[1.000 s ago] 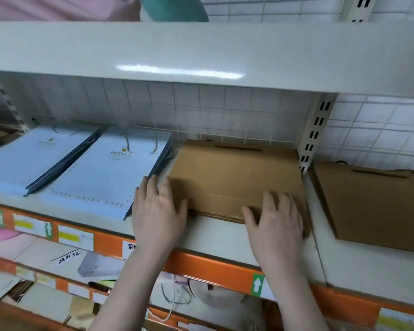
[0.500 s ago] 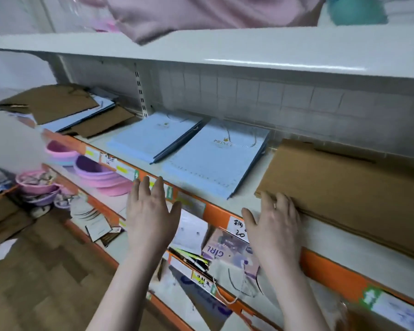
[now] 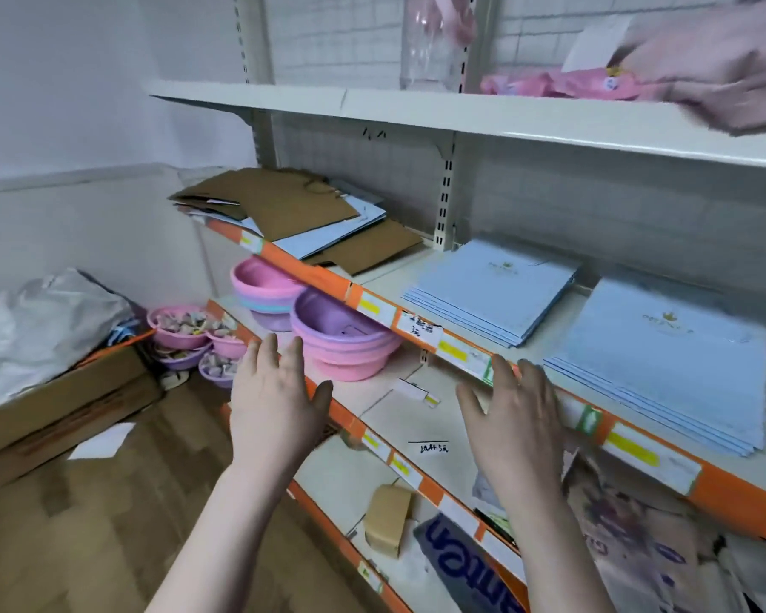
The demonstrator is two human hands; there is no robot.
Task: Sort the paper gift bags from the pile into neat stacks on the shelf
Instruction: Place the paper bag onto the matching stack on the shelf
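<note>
Both hands hover in front of the orange-edged shelf (image 3: 527,311), palms down, fingers straight and spread, grasping nothing. The left hand (image 3: 275,400) floats in the air to the left of that shelf's front edge, apart from it, with the pink and purple plastic bowls (image 3: 337,338) on the lower shelf just beyond its fingertips. The right hand (image 3: 518,418) sits just in front of the shelf's orange price strip (image 3: 461,351); its fingertips overlap the strip, but whether they touch it cannot be told. On the shelf, 2 neat stacks of pale blue paper gift bags lie flat side by side: the near blue stack (image 3: 673,360) toward the right end and the far blue stack (image 3: 491,285) to its left, close beside it but not touching. Further left on the same shelf lies the untidy pile (image 3: 284,214) of brown kraft bags mixed with a few blue ones, fanned at differing angles and overhanging the shelf's left end. On the shelf above, at the right edge of the view, a blurred hand of another person (image 3: 721,68) rests over pink packets (image 3: 562,86). Left of the shelf, on the floor, stands an open cardboard box (image 3: 63,400) holding white plastic wrap.
</note>
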